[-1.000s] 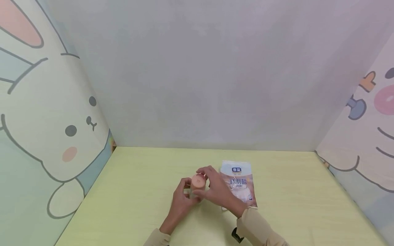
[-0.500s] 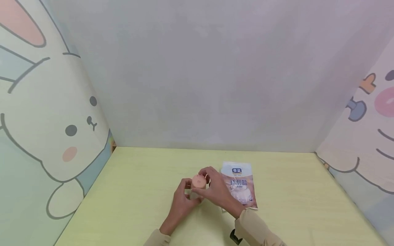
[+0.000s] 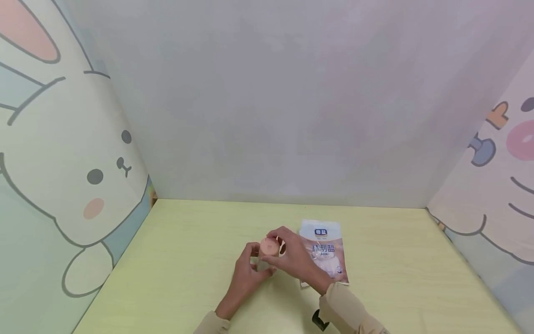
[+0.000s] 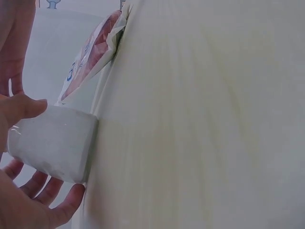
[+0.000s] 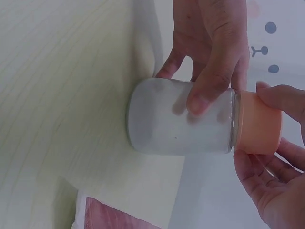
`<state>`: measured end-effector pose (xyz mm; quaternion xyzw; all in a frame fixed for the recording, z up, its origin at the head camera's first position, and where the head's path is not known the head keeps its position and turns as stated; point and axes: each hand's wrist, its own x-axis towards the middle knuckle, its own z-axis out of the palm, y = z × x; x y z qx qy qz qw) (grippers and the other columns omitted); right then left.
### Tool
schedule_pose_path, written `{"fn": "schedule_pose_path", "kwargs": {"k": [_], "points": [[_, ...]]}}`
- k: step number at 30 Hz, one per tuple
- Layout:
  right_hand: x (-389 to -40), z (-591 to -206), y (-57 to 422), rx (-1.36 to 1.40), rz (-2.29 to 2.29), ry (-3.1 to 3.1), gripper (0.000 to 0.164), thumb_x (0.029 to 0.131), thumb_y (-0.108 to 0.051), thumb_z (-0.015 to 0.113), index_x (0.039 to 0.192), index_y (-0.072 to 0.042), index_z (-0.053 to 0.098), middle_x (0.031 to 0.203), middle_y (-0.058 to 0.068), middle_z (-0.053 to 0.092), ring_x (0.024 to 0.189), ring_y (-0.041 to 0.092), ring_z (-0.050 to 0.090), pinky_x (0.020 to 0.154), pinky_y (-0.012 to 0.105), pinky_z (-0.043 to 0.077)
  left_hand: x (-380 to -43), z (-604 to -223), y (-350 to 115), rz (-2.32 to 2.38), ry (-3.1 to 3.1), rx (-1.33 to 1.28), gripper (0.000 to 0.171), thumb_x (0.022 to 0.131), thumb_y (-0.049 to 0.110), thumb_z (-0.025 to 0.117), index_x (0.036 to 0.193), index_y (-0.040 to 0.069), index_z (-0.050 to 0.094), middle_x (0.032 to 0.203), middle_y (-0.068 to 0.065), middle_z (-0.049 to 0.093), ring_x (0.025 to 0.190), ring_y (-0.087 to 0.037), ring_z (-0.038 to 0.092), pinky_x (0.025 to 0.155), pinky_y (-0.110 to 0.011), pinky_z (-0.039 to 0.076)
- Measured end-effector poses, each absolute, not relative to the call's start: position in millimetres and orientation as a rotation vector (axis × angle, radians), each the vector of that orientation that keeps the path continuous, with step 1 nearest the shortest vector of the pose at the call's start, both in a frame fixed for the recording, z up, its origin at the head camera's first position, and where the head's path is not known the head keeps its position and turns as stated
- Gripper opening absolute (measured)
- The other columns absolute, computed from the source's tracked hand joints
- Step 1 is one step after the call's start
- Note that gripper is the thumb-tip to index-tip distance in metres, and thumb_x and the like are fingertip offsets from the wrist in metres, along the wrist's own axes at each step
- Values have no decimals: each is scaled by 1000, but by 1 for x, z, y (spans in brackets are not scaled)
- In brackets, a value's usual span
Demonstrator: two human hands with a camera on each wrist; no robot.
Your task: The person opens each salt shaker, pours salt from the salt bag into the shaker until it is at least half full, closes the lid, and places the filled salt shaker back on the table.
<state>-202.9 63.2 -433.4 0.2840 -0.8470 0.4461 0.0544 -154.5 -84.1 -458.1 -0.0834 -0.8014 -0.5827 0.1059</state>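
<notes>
A whitish jar (image 5: pixel 162 124) with an orange-pink screw lid (image 5: pixel 259 123) stands upright on the table in front of the person. In the head view the lid's round top (image 3: pixel 269 247) faces up. My left hand (image 3: pixel 246 273) grips the jar's body, thumb on one side and fingers on the other. Fingertips and thumb of my right hand (image 3: pixel 294 254) pinch the lid at its edge. The left wrist view shows the jar's lower body (image 4: pixel 55 143) between left thumb and fingers, its base at the tabletop. Most of the jar is hidden by the hands in the head view.
A flat salt bag (image 3: pixel 321 250) with Chinese print lies just right of the jar, partly under the right forearm in the head view. The pale yellow table (image 3: pixel 200 236) meets a grey back wall (image 3: pixel 288 116). Cartoon-printed panels flank both sides.
Both hands stay at the jar. The right hand's fingers shift slightly on the lid, and the marking on the lid's top looks a little turned.
</notes>
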Motion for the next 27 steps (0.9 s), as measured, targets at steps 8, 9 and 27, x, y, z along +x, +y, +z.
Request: {"fn": "schedule_pose_path", "kwargs": {"k": [8, 9, 27], "points": [[-208, -433, 71, 979, 1416, -2596, 45, 68, -23, 76, 107, -14, 57, 99, -10, 56, 83, 10, 51, 68, 30, 50, -154, -458, -84, -1713, -2355, -258, 47, 65, 5, 74, 104, 7, 47, 98, -6, 53, 92, -26, 49, 65, -43, 50], [-209, -432, 71, 989, 1411, -2600, 45, 68, -22, 76, 108, -13, 57, 100, -10, 56, 84, 9, 51, 69, 30, 50, -154, -458, -83, -1712, -2355, -256, 47, 65, 5, 74, 104, 6, 47, 98, -6, 53, 92, -26, 49, 65, -43, 50], [-201, -433, 61, 870, 1311, -2577, 56, 64, -33, 77, 110, -25, 49, 96, -7, 47, 79, 7, 44, 59, 23, 46, -155, -459, -84, -1726, -2359, -240, 48, 65, 7, 75, 104, 7, 47, 100, -6, 54, 93, -24, 51, 65, -46, 51]]}}
